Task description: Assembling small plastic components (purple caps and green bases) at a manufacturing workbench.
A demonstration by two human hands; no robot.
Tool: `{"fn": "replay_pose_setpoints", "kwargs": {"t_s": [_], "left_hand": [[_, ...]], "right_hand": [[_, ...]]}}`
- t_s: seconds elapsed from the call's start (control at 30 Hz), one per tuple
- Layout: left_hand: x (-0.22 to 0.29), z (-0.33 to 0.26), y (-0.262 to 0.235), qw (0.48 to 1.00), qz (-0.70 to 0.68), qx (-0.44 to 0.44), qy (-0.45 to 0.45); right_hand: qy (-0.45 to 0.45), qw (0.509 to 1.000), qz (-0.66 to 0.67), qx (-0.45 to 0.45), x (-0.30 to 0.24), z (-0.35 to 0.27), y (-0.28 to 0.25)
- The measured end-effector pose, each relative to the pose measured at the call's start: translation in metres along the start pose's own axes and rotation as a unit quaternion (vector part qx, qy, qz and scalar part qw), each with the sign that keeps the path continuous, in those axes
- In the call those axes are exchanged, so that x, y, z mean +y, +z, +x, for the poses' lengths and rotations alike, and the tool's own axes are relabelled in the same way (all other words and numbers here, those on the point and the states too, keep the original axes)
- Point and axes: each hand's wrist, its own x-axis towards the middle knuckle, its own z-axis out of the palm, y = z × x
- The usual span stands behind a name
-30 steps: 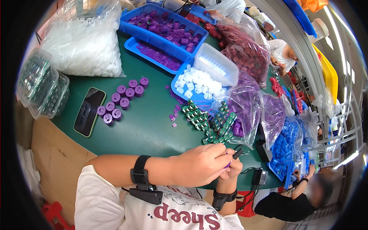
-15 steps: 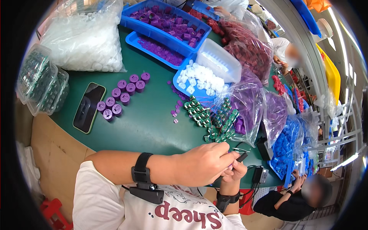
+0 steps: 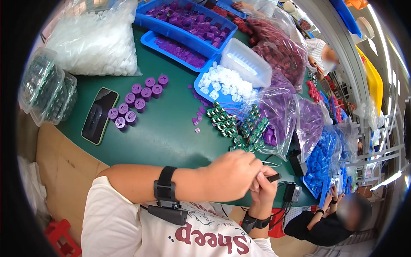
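Green tabletop [image 3: 171, 111] in front of us, and we've got both hands together over its near edge, right of ctr. Our left hand [image 3: 233, 175] has its fingers curled in tight, back of hand up; we can't tell what, if anything, they grip. Our right hand [image 3: 265, 188] meets it from the near right, fingers folded too, w/ a black rod-shaped tool [image 3: 275, 177] poking out beside the fingertips, pointing right. We can't tell which hand has hold of it. Just far of our hands lie green pcs [image 3: 222, 122] in a clump. Off to the left: purple knobs [image 3: 139, 104] grouped near a phone [image 3: 99, 115]. On the far side we see a blue tray [image 3: 222, 102] w/ white pcs [image 3: 231, 83]; far left, a full plastic bag [image 3: 94, 47].
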Motion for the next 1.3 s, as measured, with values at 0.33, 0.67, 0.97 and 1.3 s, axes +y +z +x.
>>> {"fn": "replay_pose_setpoints", "kwargs": {"t_s": [0.33,0.67,0.97,1.3], "left_hand": [[-0.069,-0.056,0.009,0.982,0.037,-0.128,-0.131],[-0.062,-0.052,0.006,0.97,0.06,-0.162,-0.169],[-0.066,-0.056,0.007,0.977,0.034,-0.131,-0.165],[-0.066,-0.057,0.01,0.98,0.025,-0.116,-0.161]], "right_hand": [[-0.169,0.98,-0.1,-0.016,-0.027,0.011,0.019],[-0.111,0.974,-0.146,-0.13,0.023,0.048,0.027],[-0.104,0.971,-0.158,-0.144,0.037,0.049,0.025],[-0.1,0.955,-0.215,-0.177,0.04,0.052,0.028]]}}
